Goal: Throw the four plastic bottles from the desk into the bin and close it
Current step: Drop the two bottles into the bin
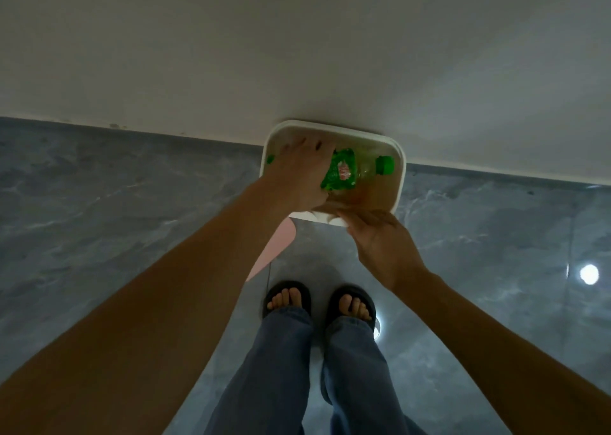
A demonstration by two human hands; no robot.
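A white bin stands open on the floor against the wall. Inside lies a clear plastic bottle with a green label and a green cap pointing right. My left hand reaches down into the bin, palm over the bottle's left end, fingers curled onto it. A second green cap peeks out left of that hand; its bottle is hidden. My right hand grips the bin's near rim. The pink lid hangs down at the bin's near side.
Grey marbled floor tiles surround the bin, with a pale wall right behind it. My feet in dark sandals and jeans stand just in front of the bin.
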